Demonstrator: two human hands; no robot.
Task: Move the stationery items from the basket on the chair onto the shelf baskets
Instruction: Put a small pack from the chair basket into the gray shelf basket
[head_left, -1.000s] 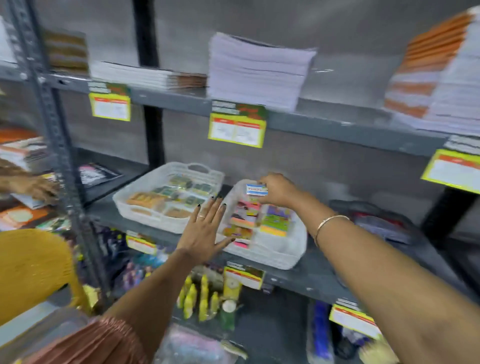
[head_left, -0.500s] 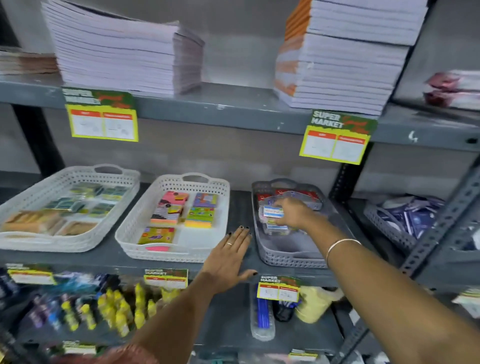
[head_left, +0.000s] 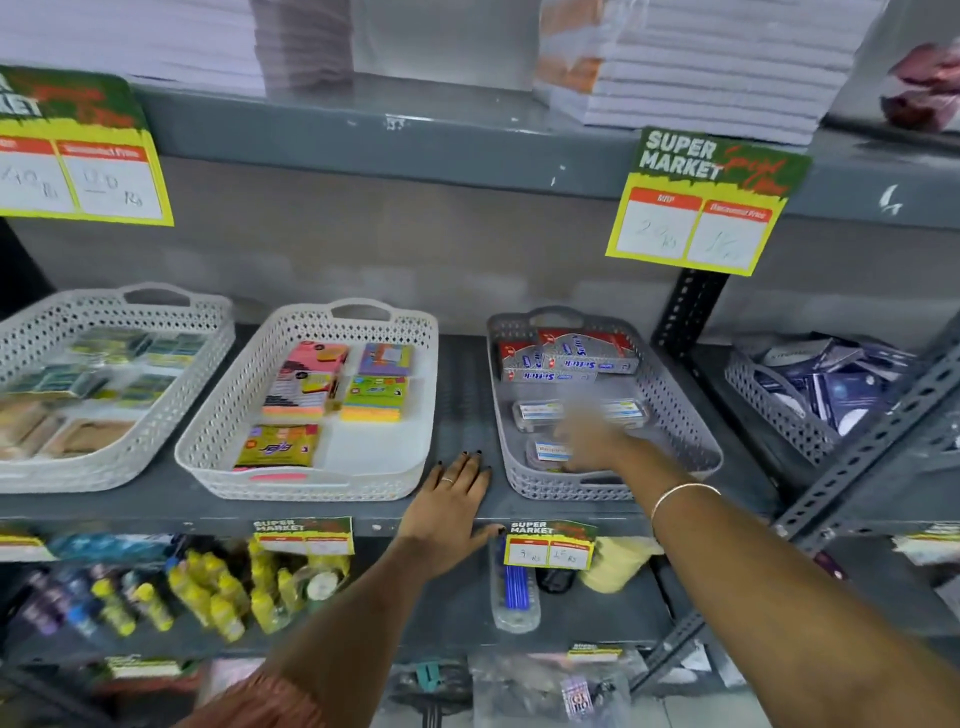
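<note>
On the middle shelf a grey basket (head_left: 693, 434) holds silver-and-red packs (head_left: 566, 358) at the back and small clear boxes with blue-white labels (head_left: 537, 410). My right hand (head_left: 592, 436) is blurred inside this basket, its fingers over another such box (head_left: 545, 451) near the front; the blur hides whether it grips the box. My left hand (head_left: 452, 499) lies flat and open on the shelf edge, between the grey basket and a white basket (head_left: 311, 483) of coloured sticky-note pads (head_left: 374, 397). The chair and its basket are out of view.
A second white basket (head_left: 130, 467) stands far left and another grey basket (head_left: 769, 410) of dark packets far right, behind a slanted metal upright (head_left: 857, 457). Notebook stacks (head_left: 717, 67) fill the upper shelf. Yellow glue bottles (head_left: 218, 597) crowd the lower shelf. Price tags (head_left: 701, 202) hang from the shelf edges.
The view has swung right and come closer to the shelf. My right hand moved from the white basket to the grey basket and sank toward its front. My left hand settled on the shelf edge.
</note>
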